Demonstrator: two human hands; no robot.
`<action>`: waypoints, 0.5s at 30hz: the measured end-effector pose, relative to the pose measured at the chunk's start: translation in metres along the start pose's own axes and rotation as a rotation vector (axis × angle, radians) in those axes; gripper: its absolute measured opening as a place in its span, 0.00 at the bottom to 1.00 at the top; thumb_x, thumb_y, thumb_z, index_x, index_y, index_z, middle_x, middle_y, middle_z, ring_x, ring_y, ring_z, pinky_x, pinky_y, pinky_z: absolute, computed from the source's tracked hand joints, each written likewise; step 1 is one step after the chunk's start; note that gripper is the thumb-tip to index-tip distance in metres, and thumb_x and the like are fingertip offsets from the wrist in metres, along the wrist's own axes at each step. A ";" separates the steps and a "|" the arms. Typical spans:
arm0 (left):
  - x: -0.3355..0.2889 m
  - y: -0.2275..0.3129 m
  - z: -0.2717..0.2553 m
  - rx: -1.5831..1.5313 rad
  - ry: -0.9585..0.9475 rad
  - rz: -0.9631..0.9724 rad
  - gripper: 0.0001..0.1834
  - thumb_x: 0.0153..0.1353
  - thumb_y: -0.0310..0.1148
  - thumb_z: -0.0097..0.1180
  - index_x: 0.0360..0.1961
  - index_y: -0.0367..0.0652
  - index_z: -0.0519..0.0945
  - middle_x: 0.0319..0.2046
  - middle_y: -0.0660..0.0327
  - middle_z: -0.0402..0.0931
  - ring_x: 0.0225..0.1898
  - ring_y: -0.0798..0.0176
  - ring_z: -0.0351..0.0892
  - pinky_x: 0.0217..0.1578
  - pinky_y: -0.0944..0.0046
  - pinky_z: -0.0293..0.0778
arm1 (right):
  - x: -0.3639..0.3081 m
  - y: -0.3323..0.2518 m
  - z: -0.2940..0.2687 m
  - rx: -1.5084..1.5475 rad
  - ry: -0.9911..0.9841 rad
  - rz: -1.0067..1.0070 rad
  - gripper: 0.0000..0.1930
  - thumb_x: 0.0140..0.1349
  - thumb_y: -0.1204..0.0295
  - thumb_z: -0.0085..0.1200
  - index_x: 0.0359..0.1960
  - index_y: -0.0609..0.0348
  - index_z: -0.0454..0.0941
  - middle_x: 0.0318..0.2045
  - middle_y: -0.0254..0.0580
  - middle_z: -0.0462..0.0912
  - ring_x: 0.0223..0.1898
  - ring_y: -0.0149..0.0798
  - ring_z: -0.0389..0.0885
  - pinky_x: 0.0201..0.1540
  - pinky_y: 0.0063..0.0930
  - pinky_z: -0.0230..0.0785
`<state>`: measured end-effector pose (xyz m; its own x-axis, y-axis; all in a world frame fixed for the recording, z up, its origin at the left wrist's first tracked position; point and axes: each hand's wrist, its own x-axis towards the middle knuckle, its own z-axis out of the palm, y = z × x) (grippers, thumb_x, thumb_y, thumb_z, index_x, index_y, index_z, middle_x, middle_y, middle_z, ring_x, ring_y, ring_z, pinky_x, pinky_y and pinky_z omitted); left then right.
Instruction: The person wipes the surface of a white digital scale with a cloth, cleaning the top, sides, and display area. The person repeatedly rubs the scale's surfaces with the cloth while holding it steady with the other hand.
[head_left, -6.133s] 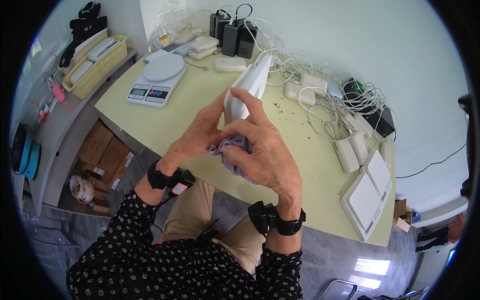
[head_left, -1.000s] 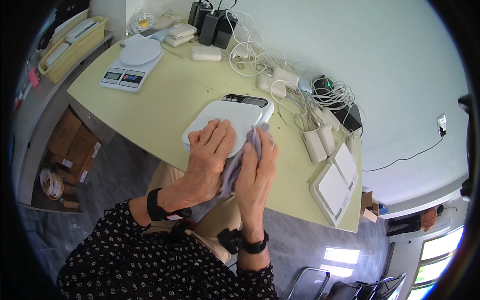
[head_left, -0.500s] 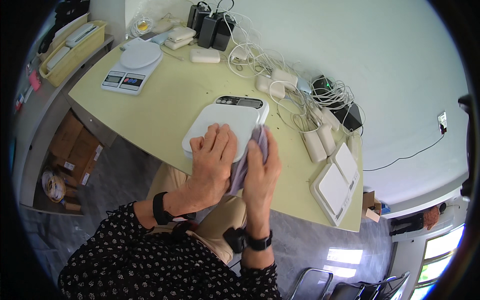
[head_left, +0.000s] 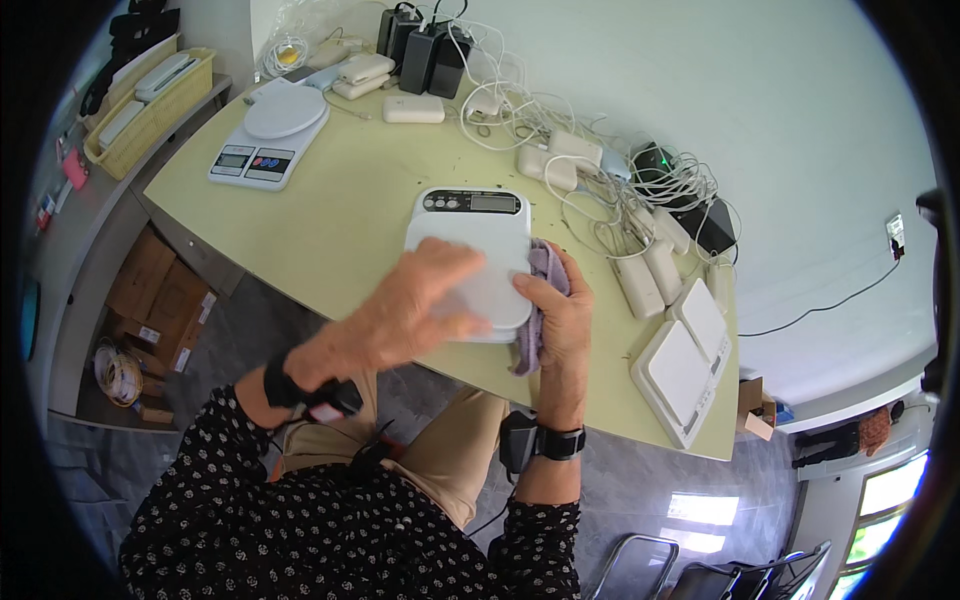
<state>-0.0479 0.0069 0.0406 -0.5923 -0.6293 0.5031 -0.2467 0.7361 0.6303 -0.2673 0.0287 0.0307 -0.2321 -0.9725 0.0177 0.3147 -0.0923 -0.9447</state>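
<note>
Two bare hands on one white rounded-rectangular plastic kitchen scale (head_left: 473, 285) with a black control strip (head_left: 472, 202) across its far end. Clock centred on that scale, 12 = away from the person.

Scale lies flat on the pale yellow-green tabletop (head_left: 330, 200), near edge, straight ahead of the person. Long axis runs close to 12–6, strip at 12.

The right hand (head_left: 568, 318) is at 3 o'clock, pinching a bunched purple-grey fabric cloth (head_left: 542, 290) between thumb and fingers, cloth against the scale's right edge. Thumb tip laps over the plate side.

The left hand (head_left: 400, 305) comes in from 8 o'clock, over the plate. Blurred; thumb and fingers spread apart, nothing visible in it. Can't tell if it touches the plate.

Key relation: right hand sits alongside the long edge, left lies across the plate. Both close; right is the one clearly at the scale, via cloth.

Around it: white scale with a round plate (head_left: 285, 112) at 10, tangled white cables (head_left: 685, 185) at 2, flat white rectangular scales (head_left: 676, 368) at 4.
</note>
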 end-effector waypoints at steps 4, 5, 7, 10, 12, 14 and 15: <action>0.040 -0.040 -0.030 0.053 0.136 -0.108 0.40 0.63 0.46 0.70 0.67 0.28 0.72 0.61 0.39 0.75 0.58 0.42 0.78 0.63 0.51 0.71 | 0.002 -0.010 -0.007 0.000 -0.102 0.050 0.30 0.52 0.86 0.67 0.60 0.70 0.78 0.45 0.45 0.87 0.42 0.36 0.87 0.49 0.30 0.81; 0.049 -0.048 -0.034 0.130 0.140 -0.190 0.40 0.64 0.47 0.69 0.68 0.29 0.72 0.61 0.39 0.76 0.57 0.42 0.80 0.63 0.51 0.72 | 0.003 -0.011 -0.006 -0.038 -0.108 0.066 0.30 0.51 0.85 0.66 0.60 0.70 0.79 0.45 0.45 0.87 0.42 0.36 0.86 0.50 0.30 0.80; 0.068 -0.060 -0.039 0.055 0.003 -0.370 0.38 0.65 0.46 0.68 0.68 0.30 0.73 0.61 0.38 0.76 0.58 0.42 0.79 0.63 0.51 0.72 | 0.005 -0.014 -0.004 -0.065 -0.161 0.085 0.30 0.50 0.83 0.67 0.60 0.71 0.80 0.45 0.45 0.87 0.42 0.36 0.86 0.50 0.30 0.79; 0.076 -0.065 -0.023 -0.028 0.084 -0.252 0.33 0.66 0.45 0.66 0.65 0.33 0.77 0.55 0.42 0.80 0.57 0.47 0.80 0.61 0.51 0.73 | 0.015 -0.021 -0.002 -0.178 -0.230 0.083 0.30 0.50 0.81 0.68 0.59 0.71 0.80 0.46 0.45 0.87 0.42 0.36 0.85 0.50 0.30 0.78; 0.082 -0.070 -0.021 -0.022 0.006 -0.021 0.31 0.66 0.45 0.65 0.64 0.34 0.79 0.52 0.45 0.82 0.55 0.49 0.81 0.61 0.52 0.72 | 0.026 -0.027 -0.002 -0.233 -0.285 0.106 0.30 0.50 0.79 0.69 0.59 0.71 0.81 0.46 0.45 0.87 0.43 0.36 0.85 0.51 0.30 0.78; 0.081 -0.072 -0.018 0.139 -0.059 0.061 0.28 0.66 0.45 0.65 0.59 0.35 0.82 0.49 0.48 0.82 0.53 0.49 0.81 0.61 0.53 0.70 | 0.039 -0.032 -0.004 -0.225 -0.367 0.145 0.29 0.50 0.78 0.69 0.59 0.70 0.81 0.46 0.45 0.87 0.43 0.36 0.85 0.51 0.29 0.77; 0.081 -0.074 -0.018 0.236 -0.123 0.044 0.26 0.66 0.44 0.65 0.57 0.36 0.83 0.47 0.49 0.83 0.52 0.49 0.81 0.60 0.53 0.69 | 0.046 -0.032 -0.004 -0.234 -0.394 0.156 0.28 0.51 0.77 0.70 0.58 0.70 0.82 0.45 0.45 0.87 0.43 0.36 0.85 0.50 0.29 0.78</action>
<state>-0.0636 -0.1027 0.0454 -0.6917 -0.5707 0.4426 -0.3818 0.8092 0.4466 -0.2915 -0.0123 0.0605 0.1819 -0.9821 -0.0497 0.0919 0.0673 -0.9935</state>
